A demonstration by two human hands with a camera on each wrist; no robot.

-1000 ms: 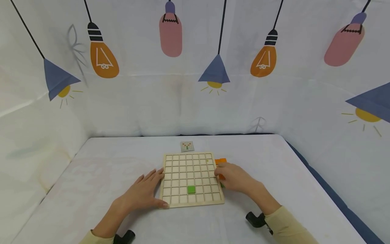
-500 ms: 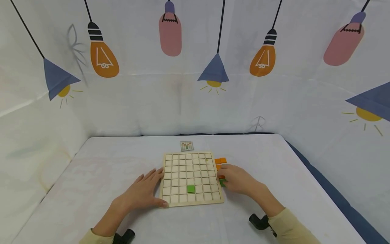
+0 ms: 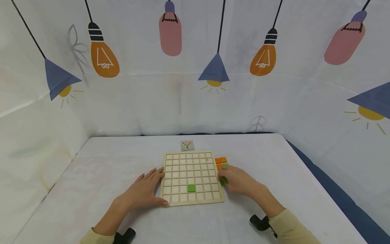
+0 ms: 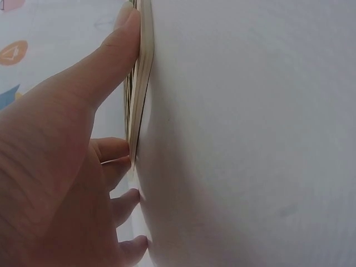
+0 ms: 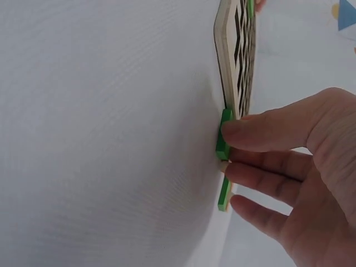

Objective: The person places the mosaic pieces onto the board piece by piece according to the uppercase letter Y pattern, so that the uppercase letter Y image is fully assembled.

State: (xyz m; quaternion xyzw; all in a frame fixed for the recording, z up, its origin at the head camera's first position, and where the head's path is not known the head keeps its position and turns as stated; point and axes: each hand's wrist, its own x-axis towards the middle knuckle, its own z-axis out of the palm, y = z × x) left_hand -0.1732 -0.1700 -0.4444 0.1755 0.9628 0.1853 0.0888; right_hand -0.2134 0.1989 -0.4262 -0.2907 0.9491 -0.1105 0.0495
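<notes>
A square wooden grid board (image 3: 176, 181) lies on the white table, with one green tile (image 3: 191, 188) in a cell of its lower part. My left hand (image 3: 141, 193) rests at the board's left edge, fingers spread and thumb on the near left corner. In the left wrist view the thumb (image 4: 105, 61) lies over the board's edge. Beside the board's right edge, my right hand (image 3: 236, 179) has its thumb and fingertips at a green tile (image 5: 223, 136), pinching it. A second green tile (image 5: 225, 193) sits close by, partly behind the fingers.
Several orange tiles (image 3: 220, 160) lie along the board's upper right side, just beyond the right hand; a green tile (image 3: 225, 164) shows beside them. A small printed pattern card (image 3: 187, 145) lies behind the board. A white cloth wall (image 3: 137, 101) stands behind the table.
My right hand has shifted slightly right, away from the board's edge, uncovering more orange and green tiles. The left hand stays in place on the board.
</notes>
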